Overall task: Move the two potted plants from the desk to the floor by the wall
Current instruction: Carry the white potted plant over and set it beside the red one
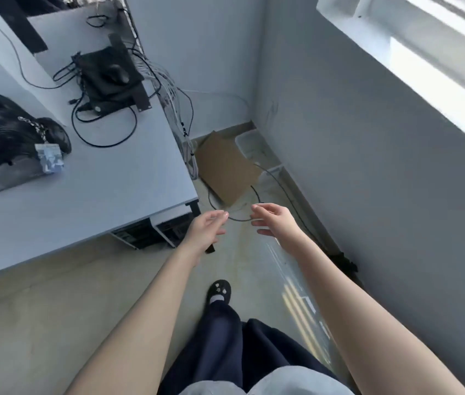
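Observation:
No potted plant shows in the head view. My left hand and my right hand are held out side by side over the floor, just past the desk's near right corner. Both are empty, with fingers loosely curled and apart. The grey desk fills the left of the view. The wall runs along the right, with a strip of bare floor between it and the desk.
On the desk lie a black furry bag with a chain and a black mouse on a pad amid cables. A computer case stands under the desk. Cardboard, a clear bin and loose cables sit in the corner.

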A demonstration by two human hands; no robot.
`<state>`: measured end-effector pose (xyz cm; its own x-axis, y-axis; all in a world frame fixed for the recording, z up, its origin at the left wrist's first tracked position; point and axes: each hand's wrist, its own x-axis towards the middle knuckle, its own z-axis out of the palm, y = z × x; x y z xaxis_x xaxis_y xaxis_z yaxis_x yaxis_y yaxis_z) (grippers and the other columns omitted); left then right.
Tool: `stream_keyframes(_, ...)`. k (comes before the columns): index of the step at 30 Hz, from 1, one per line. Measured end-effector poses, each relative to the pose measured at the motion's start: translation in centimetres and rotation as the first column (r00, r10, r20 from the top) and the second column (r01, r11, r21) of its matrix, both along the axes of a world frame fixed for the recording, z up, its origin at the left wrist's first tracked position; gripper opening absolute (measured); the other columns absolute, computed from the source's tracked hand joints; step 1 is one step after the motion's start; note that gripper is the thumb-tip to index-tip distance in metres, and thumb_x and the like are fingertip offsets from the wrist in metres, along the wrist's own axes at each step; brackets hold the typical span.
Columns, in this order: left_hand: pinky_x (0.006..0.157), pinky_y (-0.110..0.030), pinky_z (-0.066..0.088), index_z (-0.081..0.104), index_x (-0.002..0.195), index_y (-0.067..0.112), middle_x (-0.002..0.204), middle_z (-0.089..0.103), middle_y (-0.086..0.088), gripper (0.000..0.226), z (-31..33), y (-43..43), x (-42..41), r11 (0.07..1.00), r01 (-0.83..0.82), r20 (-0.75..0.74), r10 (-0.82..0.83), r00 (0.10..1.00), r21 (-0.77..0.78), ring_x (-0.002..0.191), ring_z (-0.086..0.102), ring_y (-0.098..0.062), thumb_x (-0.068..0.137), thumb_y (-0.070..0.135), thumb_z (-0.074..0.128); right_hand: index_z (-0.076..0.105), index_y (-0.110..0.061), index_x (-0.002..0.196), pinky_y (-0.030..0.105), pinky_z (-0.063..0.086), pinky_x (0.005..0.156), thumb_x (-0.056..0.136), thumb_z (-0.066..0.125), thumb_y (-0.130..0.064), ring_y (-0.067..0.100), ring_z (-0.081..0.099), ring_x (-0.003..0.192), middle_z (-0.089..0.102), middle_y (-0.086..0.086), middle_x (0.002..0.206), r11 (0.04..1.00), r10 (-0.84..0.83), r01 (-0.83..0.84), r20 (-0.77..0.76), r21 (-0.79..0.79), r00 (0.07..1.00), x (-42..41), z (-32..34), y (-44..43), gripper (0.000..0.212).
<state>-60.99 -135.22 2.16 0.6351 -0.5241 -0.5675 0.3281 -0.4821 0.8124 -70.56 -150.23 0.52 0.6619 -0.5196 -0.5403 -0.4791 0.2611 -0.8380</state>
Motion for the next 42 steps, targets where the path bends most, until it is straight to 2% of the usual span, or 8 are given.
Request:
stream_keyframes(5, 0.081, -0.03, 0.047, 0.058, 0.108, 0.022, 0.108, 0.062, -0.003, 0.02, 0.4, 6.8, -0.3, 0.977, -0.211, -0.025, 0.211, 0.977, -0.013, 0.097, 0.062, -0.02, 0.091, 0.033, 0.054, 0.063, -0.017, 0.1, 0.036, 0.052, 0.084, 0.088, 0.06, -0.031, 0.021, 0.064, 0.089, 0.066, 0.008, 0.099, 0.982, 0.188, -0.188, -0.008, -0.003, 0.982, 2.5, 0.7, 5.4, 0.019)
stream_keyframes(12, 0.084, -0.032, 0.045, 0.058, 0.11, 0.021, 0.112, 0.061, -0.006, 0.022, 1.0, 17.3, 0.2, 0.898, -0.438, 0.001, 0.438, 0.899, -0.04, 0.096, 0.062, -0.02, 0.091, 0.032, 0.054, 0.062, -0.015, 0.096, 0.036, 0.05, 0.081, 0.089, 0.06, -0.028, 0.022, 0.061, 0.089, 0.065, 0.014, 0.102, 0.915, 0.404, -0.404, 0.008, -0.008, 0.915, 6.4, 1.8, 14.5, 0.015)
stream_keyframes(15, 0.081, -0.031, 0.046, 0.057, 0.109, 0.022, 0.11, 0.061, -0.006, 0.02, 1.4, 22.2, 0.3, 0.86, -0.508, 0.006, 0.508, 0.861, -0.043, 0.094, 0.062, -0.021, 0.091, 0.031, 0.054, 0.062, -0.017, 0.092, 0.041, 0.05, 0.087, 0.089, 0.061, -0.028, 0.024, 0.062, 0.089, 0.065, 0.014, 0.103, 0.877, 0.481, -0.481, 0.013, -0.01, 0.877, 8.1, 2.0, 19.1, 0.012)
stream_keyframes(18, 0.076, -0.028, 0.045, 0.057, 0.108, 0.023, 0.11, 0.062, -0.004, 0.019, 1.8, 27.8, 0.6, 0.822, -0.568, 0.022, 0.569, 0.822, -0.046, 0.094, 0.061, -0.02, 0.092, 0.032, 0.054, 0.063, -0.018, 0.092, 0.04, 0.051, 0.086, 0.089, 0.06, -0.028, 0.024, 0.062, 0.087, 0.065, 0.013, 0.103, 0.839, 0.543, -0.543, 0.027, -0.009, 0.839, 9.9, 2.3, 24.6, 0.011)
stream_keyframes(23, 0.083, -0.032, 0.046, 0.057, 0.105, 0.025, 0.113, 0.062, -0.005, 0.017, 2.3, 37.2, 0.9, 0.752, -0.658, 0.046, 0.659, 0.751, -0.04, 0.093, 0.062, -0.02, 0.091, 0.034, 0.054, 0.064, -0.016, 0.096, 0.022, 0.049, 0.064, 0.089, 0.059, -0.03, 0.019, 0.061, 0.079, 0.066, 0.014, 0.101, 0.761, 0.649, -0.648, 0.03, -0.028, 0.761, 12.0, 2.6, 33.7, 0.016)
stream_keyframes(29, 0.087, -0.033, 0.047, 0.057, 0.106, 0.023, 0.113, 0.062, -0.005, 0.019, 2.9, 48.6, 1.1, 0.68, -0.732, 0.069, 0.733, 0.676, -0.047, 0.097, 0.063, -0.021, 0.09, 0.034, 0.056, 0.063, -0.018, 0.09, 0.031, 0.049, 0.074, 0.089, 0.06, -0.029, 0.021, 0.062, 0.084, 0.065, 0.01, 0.097, 0.674, 0.738, -0.737, 0.049, -0.04, 0.673, 14.2, 3.1, 44.7, 0.011)
stream_keyframes(36, 0.085, -0.031, 0.046, 0.058, 0.111, 0.022, 0.113, 0.063, -0.005, 0.026, 3.4, 59.4, 0.6, 0.574, -0.817, 0.074, 0.818, 0.571, -0.046, 0.096, 0.063, -0.02, 0.089, 0.035, 0.058, 0.063, -0.015, 0.101, 0.032, 0.05, 0.075, 0.089, 0.059, -0.029, 0.023, 0.063, 0.089, 0.065, 0.011, 0.101, 0.562, 0.827, -0.825, 0.067, -0.055, 0.559, 16.4, 3.4, 55.1, 0.019)
stream_keyframes(42, 0.089, -0.034, 0.046, 0.058, 0.093, 0.03, 0.112, 0.063, -0.005, 0.006, 3.6, 66.6, 0.4, 0.487, -0.872, 0.069, 0.873, 0.483, -0.06, 0.097, 0.063, -0.022, 0.09, 0.035, 0.057, 0.064, -0.015, 0.103, 0.031, 0.051, 0.075, 0.089, 0.06, -0.031, 0.022, 0.064, 0.089, 0.066, 0.011, 0.101, 0.454, 0.891, -0.889, 0.06, -0.064, 0.451, 18.5, 3.8, 63.1, 0.022)
